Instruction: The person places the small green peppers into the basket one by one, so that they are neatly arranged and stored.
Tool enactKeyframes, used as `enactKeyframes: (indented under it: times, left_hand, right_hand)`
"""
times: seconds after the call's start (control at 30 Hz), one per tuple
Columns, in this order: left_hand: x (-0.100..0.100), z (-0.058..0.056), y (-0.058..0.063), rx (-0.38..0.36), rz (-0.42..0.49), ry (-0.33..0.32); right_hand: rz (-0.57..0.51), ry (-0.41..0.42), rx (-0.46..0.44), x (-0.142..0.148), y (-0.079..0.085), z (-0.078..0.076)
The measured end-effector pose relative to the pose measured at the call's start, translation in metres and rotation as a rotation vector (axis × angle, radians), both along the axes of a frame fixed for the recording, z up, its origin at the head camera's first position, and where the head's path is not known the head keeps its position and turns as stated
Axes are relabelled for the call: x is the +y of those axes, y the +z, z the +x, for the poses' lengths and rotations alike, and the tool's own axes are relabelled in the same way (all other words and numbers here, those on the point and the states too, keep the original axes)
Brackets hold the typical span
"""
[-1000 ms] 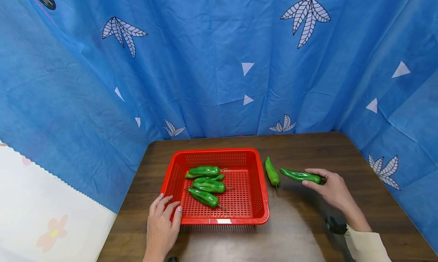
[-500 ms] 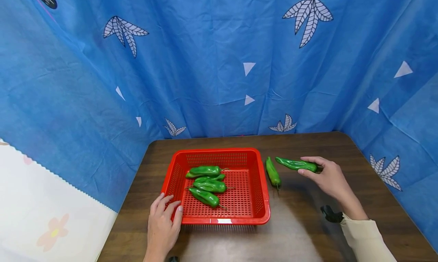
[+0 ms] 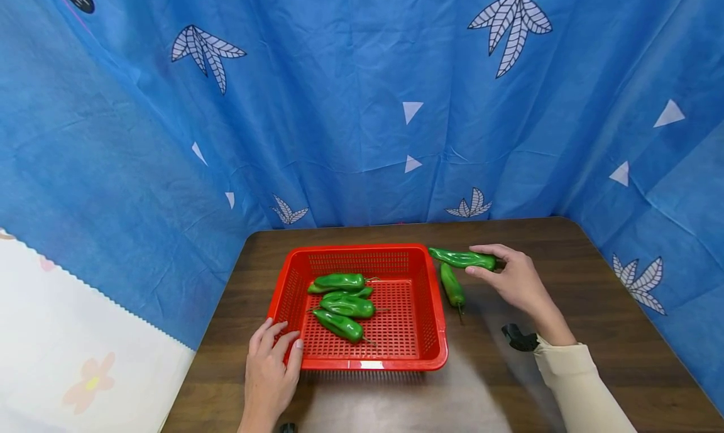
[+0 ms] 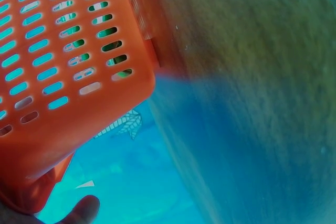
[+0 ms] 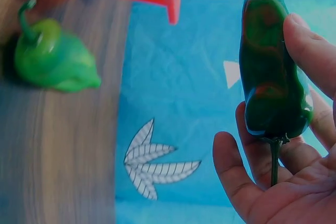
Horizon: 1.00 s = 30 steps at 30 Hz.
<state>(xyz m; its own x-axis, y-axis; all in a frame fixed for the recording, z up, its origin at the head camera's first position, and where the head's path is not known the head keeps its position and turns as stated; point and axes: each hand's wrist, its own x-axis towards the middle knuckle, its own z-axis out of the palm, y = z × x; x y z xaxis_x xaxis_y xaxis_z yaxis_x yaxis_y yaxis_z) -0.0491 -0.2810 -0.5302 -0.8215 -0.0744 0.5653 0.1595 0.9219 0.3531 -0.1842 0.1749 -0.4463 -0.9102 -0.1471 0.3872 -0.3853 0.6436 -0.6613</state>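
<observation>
My right hand holds a dark green pepper by its stem end, thumb on one side and fingers on the other. Its pointed tip overlaps the back right corner of the red plastic basket in the head view. In the right wrist view the held pepper stands upright above the palm, its stem between the fingers. My left hand holds the basket's front left corner, its bent fingers at the rim. Several green peppers lie in the left part of the basket.
Another green pepper lies on the brown wooden table, just right of the basket and below the held one. A blue patterned curtain hangs behind the table's far edge and along its sides.
My right hand has carried its pepper left and away from me, from over the right side of the table to the basket's back right corner. The left hand stays at the basket.
</observation>
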Motion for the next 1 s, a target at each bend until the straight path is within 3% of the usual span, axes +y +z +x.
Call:
enactKeyframes:
  times: [0.27, 0.63, 1.0]
  left_hand:
    - [0.000, 0.000, 0.000, 0.017, 0.000, -0.001]
    - [0.001, 0.001, 0.001, -0.040, -0.004, 0.032]
    - [0.001, 0.002, 0.002, -0.009, -0.006, 0.013]
  right_hand:
    - [-0.036, 0.064, -0.032, -0.026, 0.009, -0.007]
    - [-0.066, 0.149, -0.094, -0.063, 0.018, -0.014]
    - [-0.125, 0.235, -0.153, -0.111, 0.024, -0.026]
